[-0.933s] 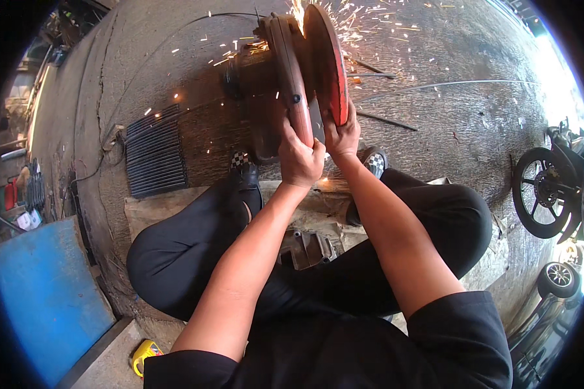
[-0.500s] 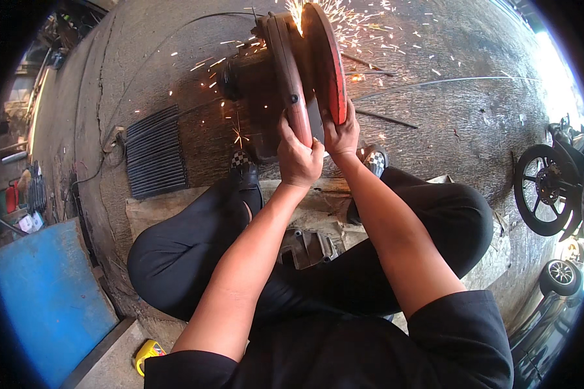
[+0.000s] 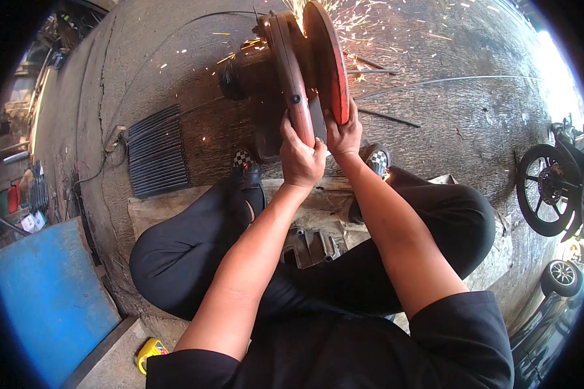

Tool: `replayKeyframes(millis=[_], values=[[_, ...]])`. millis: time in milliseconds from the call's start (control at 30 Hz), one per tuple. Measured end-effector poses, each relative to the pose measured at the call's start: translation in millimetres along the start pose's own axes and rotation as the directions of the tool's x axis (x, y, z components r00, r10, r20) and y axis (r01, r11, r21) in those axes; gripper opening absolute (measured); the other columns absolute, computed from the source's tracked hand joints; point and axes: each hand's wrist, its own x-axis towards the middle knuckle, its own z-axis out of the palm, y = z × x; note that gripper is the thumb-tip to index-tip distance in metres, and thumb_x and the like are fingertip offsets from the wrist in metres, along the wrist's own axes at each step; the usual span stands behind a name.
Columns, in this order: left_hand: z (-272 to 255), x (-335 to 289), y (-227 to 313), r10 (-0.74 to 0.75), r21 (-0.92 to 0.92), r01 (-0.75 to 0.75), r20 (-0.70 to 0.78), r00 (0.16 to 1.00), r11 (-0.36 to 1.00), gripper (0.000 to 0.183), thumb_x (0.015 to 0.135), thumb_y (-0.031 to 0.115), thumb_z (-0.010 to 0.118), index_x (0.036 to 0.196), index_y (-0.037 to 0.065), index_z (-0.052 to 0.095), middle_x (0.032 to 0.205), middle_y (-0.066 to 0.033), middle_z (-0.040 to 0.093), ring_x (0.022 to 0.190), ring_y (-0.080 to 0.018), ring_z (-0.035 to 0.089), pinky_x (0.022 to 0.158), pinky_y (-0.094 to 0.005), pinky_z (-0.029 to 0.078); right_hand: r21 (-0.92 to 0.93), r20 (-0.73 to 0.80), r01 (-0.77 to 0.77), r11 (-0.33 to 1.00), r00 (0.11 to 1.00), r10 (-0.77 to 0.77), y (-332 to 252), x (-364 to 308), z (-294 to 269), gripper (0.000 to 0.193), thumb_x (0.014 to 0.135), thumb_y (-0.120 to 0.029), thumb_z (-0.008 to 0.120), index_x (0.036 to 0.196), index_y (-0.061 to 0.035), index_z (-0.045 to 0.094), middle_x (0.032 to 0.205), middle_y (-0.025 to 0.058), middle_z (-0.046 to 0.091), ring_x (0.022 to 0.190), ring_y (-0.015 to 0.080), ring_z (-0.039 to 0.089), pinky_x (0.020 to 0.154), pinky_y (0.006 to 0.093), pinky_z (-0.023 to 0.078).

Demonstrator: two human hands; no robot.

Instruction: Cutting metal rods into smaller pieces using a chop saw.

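A chop saw [image 3: 282,58] stands on the ground in front of me, and a spray of bright sparks [image 3: 357,16] flies from the far side of its disc. My left hand [image 3: 303,159] is wrapped around the lower end of the saw's reddish-brown handle [image 3: 292,84]. Beside it, my right hand [image 3: 344,137] grips the near end of the red round guard [image 3: 339,91], its fingers partly hidden behind the rim. The spot where the sparks begin is hidden behind the saw's body.
A row of dark cut rods [image 3: 159,152] lies left of the saw. Thin rods [image 3: 389,118] lie to its right. A metal bracket [image 3: 310,247] sits between my legs. Around me are a blue board [image 3: 52,292], a yellow bottle [image 3: 150,353] and a motorcycle wheel [image 3: 544,189].
Both hands keep their grip, and the saw has hardly shifted. The spark spray looks smaller, with fewer sparks scattered over the ground at left.
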Motion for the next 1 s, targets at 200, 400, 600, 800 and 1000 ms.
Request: replayKeyframes(millis=[200, 400, 600, 800, 1000], values=[[-1.2, -3.5, 1.6, -0.088, 0.009, 0.088, 0.020, 0.996, 0.996, 0.076, 0.074, 0.010, 0.063, 0.136, -0.013, 0.026, 0.120, -0.0351, 0.049, 0.112, -0.0478, 0.051, 0.101, -0.0504, 0.037, 0.027, 0.013, -0.053, 0.998, 0.999, 0.052, -4.0, -1.2, -0.7, 0.062, 0.083, -0.028, 0.063, 0.139, -0.0103, 0.042, 0.118, 0.0216, 0.062, 0.103, 0.0434, 0.061, 0.086, 0.0465, 0.050], [0.7, -2.3, 3.4, 0.028, 0.047, -0.027, -0.015, 1.000, 0.999, 0.075, 0.075, 0.005, 0.059, 0.140, -0.006, 0.023, 0.117, -0.0349, 0.054, 0.102, -0.0507, 0.059, 0.087, -0.0501, 0.050, 0.041, 0.000, -0.040, 0.998, 0.999, 0.040, -2.4, -2.3, -3.2, 0.063, 0.083, -0.029, 0.063, 0.139, -0.0092, 0.041, 0.118, 0.0224, 0.062, 0.103, 0.0435, 0.061, 0.085, 0.0458, 0.051], [-0.1, -4.6, 1.5, -0.104, -0.012, 0.104, 0.042, 0.994, 0.994, 0.077, 0.074, 0.009, 0.061, 0.138, -0.012, 0.025, 0.124, -0.0355, 0.048, 0.113, -0.0468, 0.053, 0.099, -0.0476, 0.041, -0.034, -0.008, -0.082, 0.996, 0.997, 0.082, -0.6, -4.0, -0.4, 0.062, 0.083, -0.029, 0.063, 0.138, -0.0078, 0.044, 0.119, 0.0229, 0.061, 0.104, 0.0426, 0.061, 0.087, 0.0460, 0.050], [1.2, 1.4, 3.4, 0.065, 0.069, -0.063, -0.028, 0.997, 0.996, 0.075, 0.073, 0.005, 0.058, 0.139, -0.006, 0.024, 0.115, -0.0351, 0.055, 0.103, -0.0497, 0.059, 0.088, -0.0502, 0.049, 0.004, -0.022, -0.080, 0.997, 0.997, 0.080, -1.7, -1.2, -0.2, 0.062, 0.083, -0.029, 0.064, 0.137, -0.0059, 0.045, 0.121, 0.0229, 0.060, 0.107, 0.0413, 0.061, 0.088, 0.0450, 0.050], [-0.4, -3.1, 1.3, -0.090, 0.074, 0.087, 0.026, 0.996, 0.993, 0.075, 0.073, 0.004, 0.058, 0.139, -0.008, 0.024, 0.116, -0.0358, 0.054, 0.104, -0.0491, 0.059, 0.089, -0.0502, 0.048, 0.028, -0.039, -0.024, 0.999, 0.999, 0.025, -5.2, -3.0, 0.5, 0.059, 0.083, -0.027, 0.064, 0.135, -0.0049, 0.047, 0.120, 0.0226, 0.061, 0.106, 0.0416, 0.061, 0.088, 0.0445, 0.050]])
